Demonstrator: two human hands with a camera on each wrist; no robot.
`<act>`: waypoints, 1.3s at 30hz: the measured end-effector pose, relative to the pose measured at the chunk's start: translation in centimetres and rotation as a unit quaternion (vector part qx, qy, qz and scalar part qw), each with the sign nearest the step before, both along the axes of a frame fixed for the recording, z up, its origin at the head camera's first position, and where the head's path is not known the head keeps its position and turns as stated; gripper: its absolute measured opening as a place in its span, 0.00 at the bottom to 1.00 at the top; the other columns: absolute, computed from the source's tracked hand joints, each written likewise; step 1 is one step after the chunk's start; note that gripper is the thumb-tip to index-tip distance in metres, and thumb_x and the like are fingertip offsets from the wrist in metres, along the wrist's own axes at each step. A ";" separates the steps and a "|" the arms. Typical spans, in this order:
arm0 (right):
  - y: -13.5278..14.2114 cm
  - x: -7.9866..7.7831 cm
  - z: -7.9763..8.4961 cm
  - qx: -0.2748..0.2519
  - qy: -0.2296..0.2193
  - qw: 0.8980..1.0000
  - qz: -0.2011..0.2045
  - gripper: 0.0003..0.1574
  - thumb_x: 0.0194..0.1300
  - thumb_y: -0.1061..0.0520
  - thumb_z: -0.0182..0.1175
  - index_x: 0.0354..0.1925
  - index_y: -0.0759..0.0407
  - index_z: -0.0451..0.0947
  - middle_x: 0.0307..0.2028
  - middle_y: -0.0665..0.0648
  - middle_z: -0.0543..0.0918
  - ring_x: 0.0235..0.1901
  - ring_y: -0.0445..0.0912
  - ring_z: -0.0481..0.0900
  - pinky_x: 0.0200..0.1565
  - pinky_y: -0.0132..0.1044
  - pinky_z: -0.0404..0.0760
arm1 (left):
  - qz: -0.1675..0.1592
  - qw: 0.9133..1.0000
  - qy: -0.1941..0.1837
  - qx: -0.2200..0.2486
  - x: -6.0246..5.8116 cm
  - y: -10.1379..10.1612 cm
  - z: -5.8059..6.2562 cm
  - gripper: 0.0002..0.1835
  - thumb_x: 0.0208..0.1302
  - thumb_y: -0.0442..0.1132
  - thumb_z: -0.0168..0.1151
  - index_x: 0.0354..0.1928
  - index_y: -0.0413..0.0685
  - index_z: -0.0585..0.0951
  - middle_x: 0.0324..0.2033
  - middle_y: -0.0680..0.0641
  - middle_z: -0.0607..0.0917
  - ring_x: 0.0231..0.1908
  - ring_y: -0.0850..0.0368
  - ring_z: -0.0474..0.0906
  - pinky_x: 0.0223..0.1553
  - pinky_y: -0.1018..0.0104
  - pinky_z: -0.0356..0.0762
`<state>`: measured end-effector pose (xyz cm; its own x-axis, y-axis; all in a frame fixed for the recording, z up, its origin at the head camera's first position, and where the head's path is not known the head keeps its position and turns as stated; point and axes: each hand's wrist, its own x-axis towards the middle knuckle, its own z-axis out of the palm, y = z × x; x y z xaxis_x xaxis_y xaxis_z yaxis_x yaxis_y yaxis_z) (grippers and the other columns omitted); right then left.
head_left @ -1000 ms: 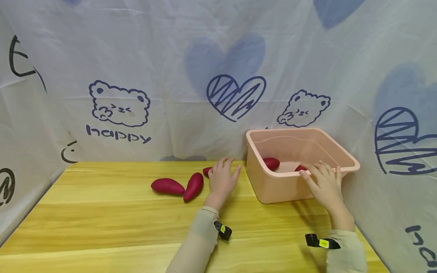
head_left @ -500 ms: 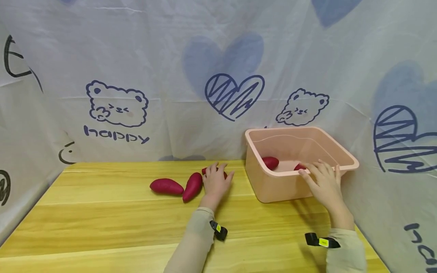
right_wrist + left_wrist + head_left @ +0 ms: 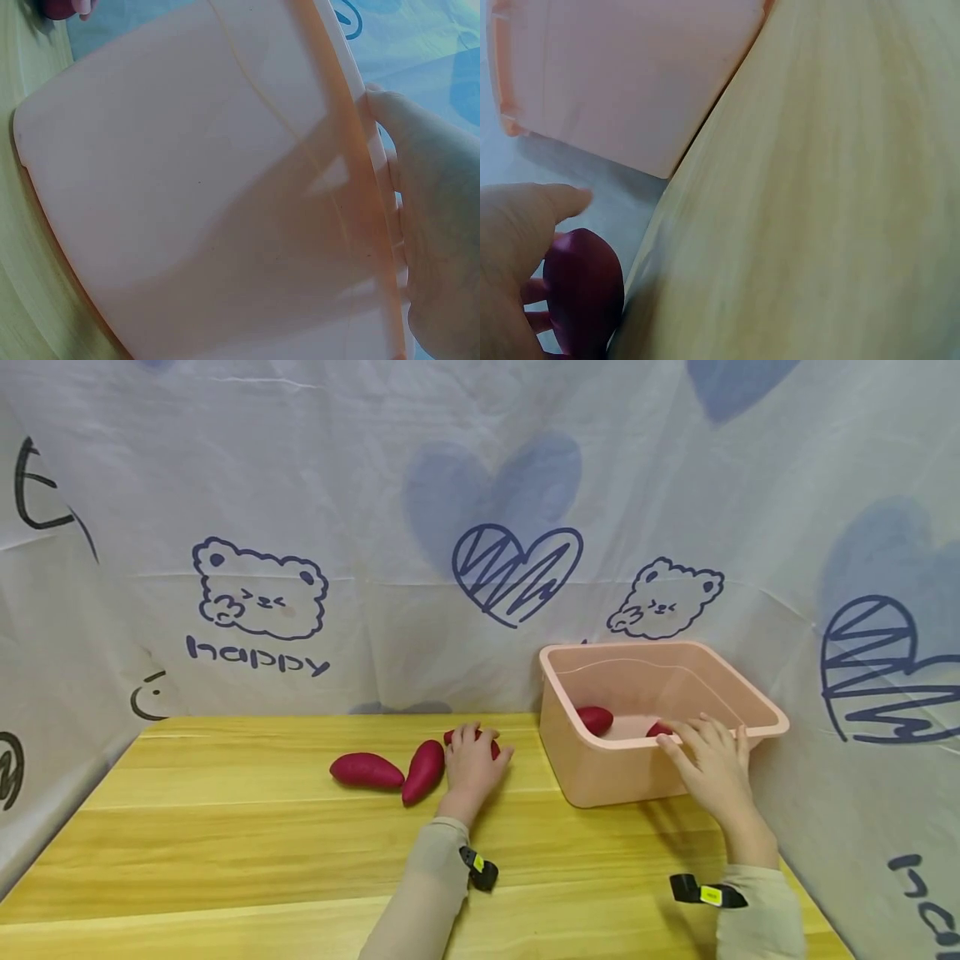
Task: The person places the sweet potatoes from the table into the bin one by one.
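Note:
My left hand [image 3: 472, 770] lies over a dark red sweet potato [image 3: 585, 292] near the table's back edge. Its fingers curl behind the sweet potato in the left wrist view, while the thumb sticks out above it. Two more sweet potatoes lie to the left, one slanted [image 3: 424, 772] and one sideways [image 3: 366, 771], nearly end to end. At the right, my right hand [image 3: 712, 772] holds the near rim of a pink plastic bin [image 3: 622, 777], fingers over the edge. Inside the bin are a sweet potato [image 3: 595, 720] and part of another [image 3: 660, 728], mostly hidden by the rim and hand.
The wood-grain table [image 3: 247, 852] runs back to a white cloth [image 3: 375, 510] printed with hearts and bears. The same cloth hangs along both sides. The bin stands close to the cloth at the back right.
My left hand has moved slightly left and down onto the third sweet potato, which has turned a little beneath it. The right hand stays at the bin's rim.

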<state>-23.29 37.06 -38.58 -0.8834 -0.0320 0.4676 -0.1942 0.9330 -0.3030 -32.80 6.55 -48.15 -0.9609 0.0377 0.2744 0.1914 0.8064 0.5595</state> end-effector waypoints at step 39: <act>-0.1 0.2 0.0 -0.001 0.002 1.000 0.000 0.32 0.73 0.37 0.45 0.59 0.57 0.75 0.59 0.69 0.72 0.67 0.67 0.56 0.69 0.69 0.28 | -0.010 0.998 0.062 -0.014 0.6 -0.2 0.4 0.19 0.56 0.29 0.64 0.50 0.51 0.82 0.58 0.42 0.75 0.62 0.43 0.65 0.60 0.48 0.70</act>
<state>-23.07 36.97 -38.59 -0.8818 -0.0322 0.4706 -0.1960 0.9325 -0.3033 -32.21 6.36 -47.80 -0.9184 0.0666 0.3900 0.2749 0.8164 0.5079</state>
